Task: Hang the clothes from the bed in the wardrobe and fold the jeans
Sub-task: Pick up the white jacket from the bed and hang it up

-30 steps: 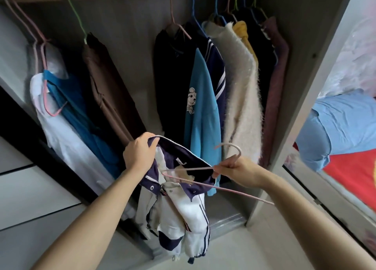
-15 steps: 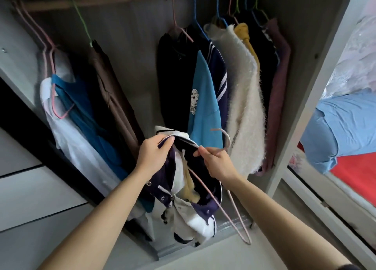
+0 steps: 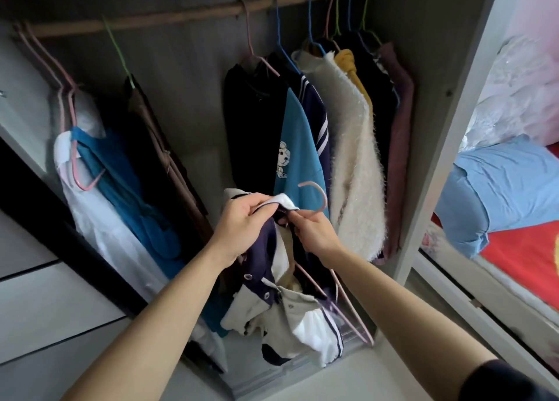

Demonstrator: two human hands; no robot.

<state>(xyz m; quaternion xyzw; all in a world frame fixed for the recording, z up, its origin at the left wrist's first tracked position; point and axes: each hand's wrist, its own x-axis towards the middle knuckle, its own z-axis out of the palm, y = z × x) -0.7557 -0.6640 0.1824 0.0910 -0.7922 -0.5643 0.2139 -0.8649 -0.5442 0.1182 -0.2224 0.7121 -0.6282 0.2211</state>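
Fingers of the left hand (image 3: 242, 225) are pinched shut on the white collar edge of a navy-and-white jacket (image 3: 290, 319), thumb on top. Right hand (image 3: 314, 234) is closed around the neck of a pink hanger (image 3: 320, 201), just beside the left hand and nearly touching it — the hook curls up above the knuckles, free of the rail. Lower part of the hanger runs down behind the jacket, and its bottom corner pokes out by the wardrobe's lower right edge.

Jacket hangs bunched below both hands, in front of the open wardrobe (image 3: 438, 128), snap buttons showing on the navy front. Whether the hanger sits inside the shoulders — cannot tell.

Wooden rail (image 3: 181, 16) crosses the top of the wardrobe. Toward its right end: a black garment, a blue top with a small cartoon print (image 3: 299, 158), a fluffy cream coat (image 3: 354, 164), a mustard piece, dark items, and a mauve garment against the right wall. Toward the left end: a brown garment on a green hanger, then a white and blue garment (image 3: 99, 204) on pink hangers near the left wall.

Past the wardrobe's right edge, a bed (image 3: 526, 258) with a red sheet and a light blue bundle (image 3: 499, 189) lying on it.
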